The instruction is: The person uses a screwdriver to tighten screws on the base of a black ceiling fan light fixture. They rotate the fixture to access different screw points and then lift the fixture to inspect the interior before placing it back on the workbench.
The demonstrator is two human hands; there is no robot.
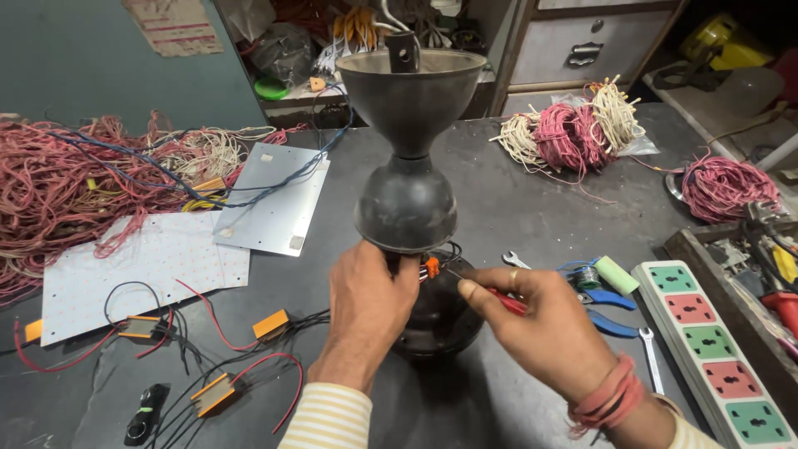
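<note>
On the dark bench (532, 208) stands a black fan motor assembly (409, 204) with 2 stacked cups on its rod. The left hand (370, 303) has its fingers wrapped around the neck under the lower cup. The right hand (544, 320) pinches a red-handled screwdriver (503, 299), its tip at the orange connector (431, 266), with blue-handled pliers (611, 309) just beside.
</note>
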